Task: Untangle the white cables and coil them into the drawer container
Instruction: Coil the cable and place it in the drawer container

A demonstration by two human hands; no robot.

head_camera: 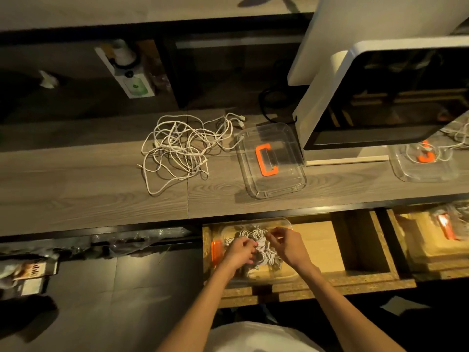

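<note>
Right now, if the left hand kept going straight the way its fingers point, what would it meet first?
The left hand points up and right, into the clear container in the open drawer. It would first meet the white cables lying there, probably at once. Depth is unclear, and it may already touch them.

cables [177, 146] white | lid handle [266, 160] orange | desk [76, 194] grey woodgrain

It looked like a home office or hobby room: a long wood-grain surface [101, 189] with an open drawer [330, 280] beneath, a white boxy machine [330, 102] on the right, and dark shelving [76, 72] with clutter at the far side.
</note>
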